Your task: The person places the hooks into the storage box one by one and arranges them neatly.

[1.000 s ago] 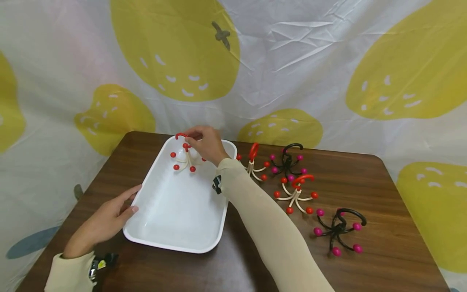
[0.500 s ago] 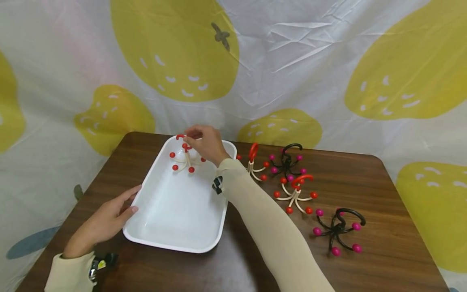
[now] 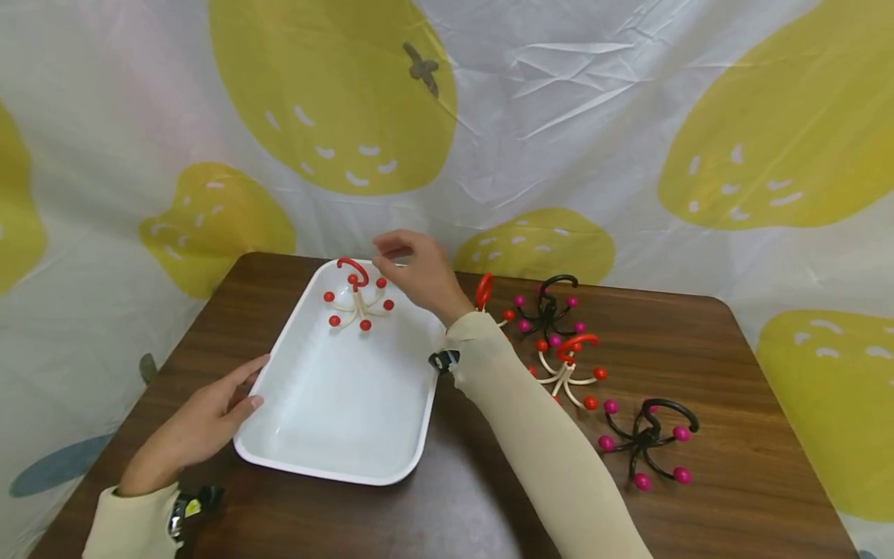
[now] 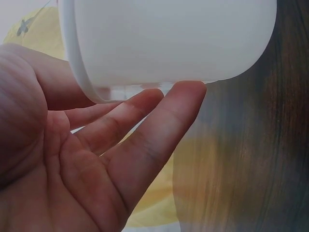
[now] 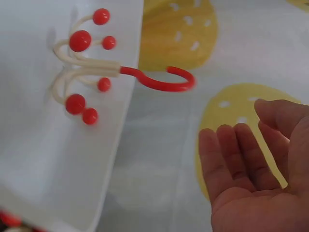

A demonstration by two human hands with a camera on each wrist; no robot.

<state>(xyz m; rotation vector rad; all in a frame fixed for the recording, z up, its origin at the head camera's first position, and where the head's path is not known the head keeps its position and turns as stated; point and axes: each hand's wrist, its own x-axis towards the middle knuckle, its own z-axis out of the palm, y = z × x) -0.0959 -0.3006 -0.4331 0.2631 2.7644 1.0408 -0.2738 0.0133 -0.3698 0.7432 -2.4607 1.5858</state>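
A multi-arm hanger hook with cream arms, red ball tips and a red top hook stands in the far end of the white tray. To its right, above the tray's far right corner, my right hand holds nothing. The right wrist view shows that hand with loosely bent fingers, apart from the red hook. My left hand holds the tray's left side, thumb over the rim. In the left wrist view, fingertips touch the tray's outer wall.
Right of the tray on the brown table stand more hanger hooks: a red-and-cream one, another partly behind my right arm, and two black ones with magenta balls. A fruit-patterned cloth hangs behind.
My right hand has let go of the red-and-cream hanger hook and moved right and slightly up. The hook stays in the tray. My left hand has not moved.
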